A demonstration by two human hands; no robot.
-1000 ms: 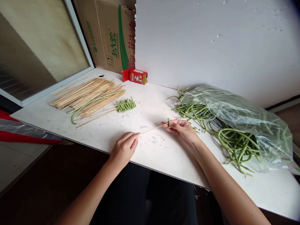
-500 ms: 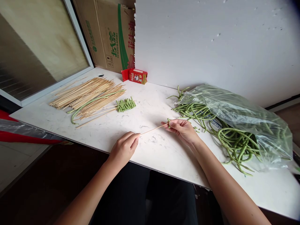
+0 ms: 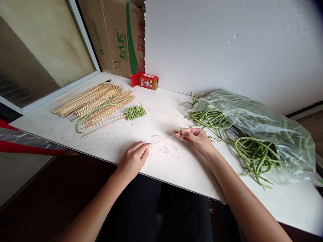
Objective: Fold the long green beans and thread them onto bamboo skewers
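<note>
From my remote view, my hands sit apart above the white tabletop (image 3: 156, 161), linked by 1 thin stick (image 3: 165, 138). My left hand (image 3: 133, 158) has its thumb and fingers closed on the near end of that stick, and my right hand (image 3: 198, 139) pinches a short green bean piece (image 3: 181, 132) at the other end. The piece stands across the stick at my right fingertips; I can't tell whether the tip has gone through it, since the fingers hide that spot. As I judge it, this contact is the fresh point of the work: this stick shows just 1 piece, while the packed row of bean pieces (image 3: 135, 112) lying beyond my left hand has many, side by side, on several sticks. Farther out past my left hand lies the pile of sticks (image 3: 91, 97), with a long bean (image 3: 94, 109) draped over it. Just beyond my right hand are a few loose cut bits (image 3: 211, 138), and to its right, long beans (image 3: 259, 158) spill from a clear plastic bag (image 3: 252, 112). Away ahead, between my 2 hands, a small red box (image 3: 148, 81) rests near the wall panel (image 3: 214, 43).
</note>
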